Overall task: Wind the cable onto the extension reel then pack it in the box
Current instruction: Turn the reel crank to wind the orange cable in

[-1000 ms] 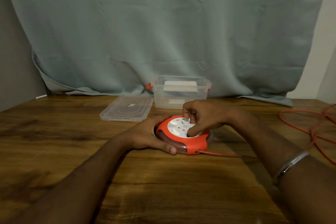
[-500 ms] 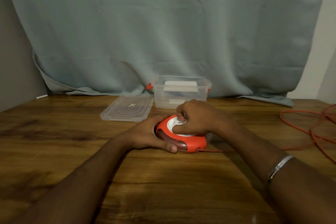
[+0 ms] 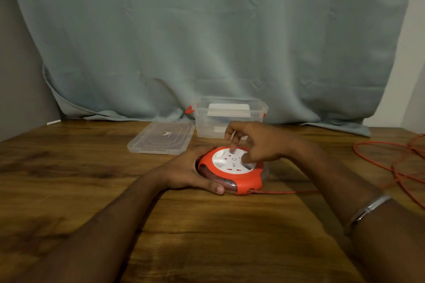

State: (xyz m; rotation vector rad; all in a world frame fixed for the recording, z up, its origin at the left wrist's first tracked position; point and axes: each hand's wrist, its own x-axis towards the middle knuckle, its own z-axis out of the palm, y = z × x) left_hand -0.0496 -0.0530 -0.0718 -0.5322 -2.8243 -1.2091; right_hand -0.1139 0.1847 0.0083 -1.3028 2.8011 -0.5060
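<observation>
A round orange extension reel [image 3: 249, 180] with a white socket face lies flat on the wooden table [image 3: 207, 236]. My left hand [image 3: 188, 170] grips its left side, thumb along the front rim. My right hand [image 3: 255, 142] sits over the white face, one finger and the thumb pressing into it. An orange cable [image 3: 391, 167] leaves the reel's front right and runs to loose loops at the right edge. The clear plastic box [image 3: 230, 117] stands open behind the reel.
The box's clear lid [image 3: 161, 138] lies flat to the left of the box. A grey-green curtain [image 3: 207, 41] hangs behind the table. A small white stick [image 3: 54, 122] lies at the far left back corner. A metal bangle [image 3: 368, 208] circles my right wrist.
My right hand has turned on the white face, its fingers moving from the near side round to the far side. The cable near the reel has pulled straighter. My left hand kept its grip.
</observation>
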